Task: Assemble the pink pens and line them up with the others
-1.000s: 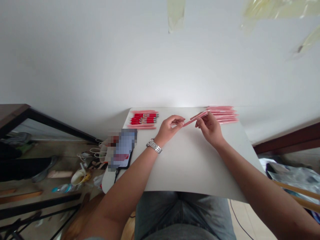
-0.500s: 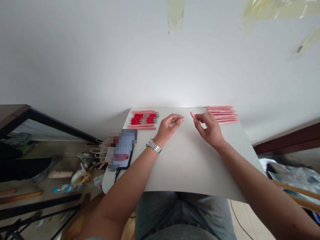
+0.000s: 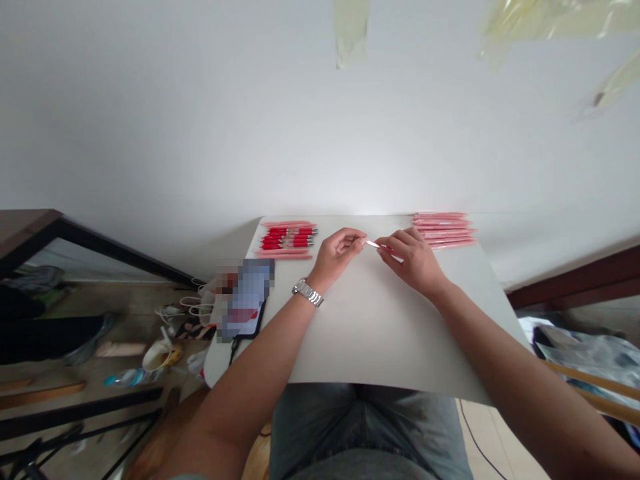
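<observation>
A slim pink-and-white pen [image 3: 372,245] spans the gap between my two hands above the white table. My right hand [image 3: 412,261] is closed round its right part, with the fingers hiding some of it. At its left end, the thumb and fingertips of my left hand [image 3: 339,255] pinch the tip. Several pink pens [image 3: 449,238] lie in a stack just behind my right hand. To the left of my left hand, red pens with clear middles [image 3: 290,241] lie in a row between pink ones [image 3: 284,255].
A phone [image 3: 249,300] with a cable lies at the left edge of the white table [image 3: 380,340], which meets the wall [image 3: 320,133] at the back. A cup [image 3: 157,357] and a bottle [image 3: 125,378] are on the floor at left. Plastic bags [image 3: 595,350] lie at right.
My right hand has turned and brought the pen left, from pointing up to lying nearly level. The left fingertips now meet its end. The pens on the table have not moved.
</observation>
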Motion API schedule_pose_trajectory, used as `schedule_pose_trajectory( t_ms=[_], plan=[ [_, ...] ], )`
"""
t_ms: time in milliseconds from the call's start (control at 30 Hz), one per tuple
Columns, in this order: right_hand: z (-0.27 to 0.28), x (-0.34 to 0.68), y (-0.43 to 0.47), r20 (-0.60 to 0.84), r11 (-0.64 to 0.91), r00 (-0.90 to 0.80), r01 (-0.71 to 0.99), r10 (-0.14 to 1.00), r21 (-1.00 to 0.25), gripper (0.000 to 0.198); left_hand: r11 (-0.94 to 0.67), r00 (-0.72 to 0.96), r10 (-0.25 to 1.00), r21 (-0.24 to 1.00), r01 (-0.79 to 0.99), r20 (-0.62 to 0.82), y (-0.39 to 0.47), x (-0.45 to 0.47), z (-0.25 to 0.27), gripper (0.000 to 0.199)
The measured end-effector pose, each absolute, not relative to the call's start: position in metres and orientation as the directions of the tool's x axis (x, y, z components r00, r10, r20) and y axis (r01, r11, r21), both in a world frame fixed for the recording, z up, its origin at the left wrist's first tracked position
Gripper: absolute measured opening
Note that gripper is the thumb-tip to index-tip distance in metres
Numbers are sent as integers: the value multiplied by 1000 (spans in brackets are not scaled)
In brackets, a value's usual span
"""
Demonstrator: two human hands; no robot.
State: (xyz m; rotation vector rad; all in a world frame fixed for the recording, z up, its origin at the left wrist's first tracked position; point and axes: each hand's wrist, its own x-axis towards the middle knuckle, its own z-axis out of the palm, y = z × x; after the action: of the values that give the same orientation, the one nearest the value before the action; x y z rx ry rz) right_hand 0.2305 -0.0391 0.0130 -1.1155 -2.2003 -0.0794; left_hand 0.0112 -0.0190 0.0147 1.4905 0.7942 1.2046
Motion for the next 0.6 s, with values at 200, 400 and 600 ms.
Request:
schedule_pose_trajectory(
  t_ms=[200,400,600],
  plan=[
    [11,231,-38,571,635,-429,739,700,-224,23,-255,298,915,962,-97,273,-18,11,14,29],
    [8,232,-37,576,628,-416,744,704,-230,22,-252,305,913,963,-96,269,-17,11,11,29],
    [7,233,-38,565,607,-389,749,727,-265,22,-258,310,914,965,-55,262,-16,11,7,29]
  ],
)
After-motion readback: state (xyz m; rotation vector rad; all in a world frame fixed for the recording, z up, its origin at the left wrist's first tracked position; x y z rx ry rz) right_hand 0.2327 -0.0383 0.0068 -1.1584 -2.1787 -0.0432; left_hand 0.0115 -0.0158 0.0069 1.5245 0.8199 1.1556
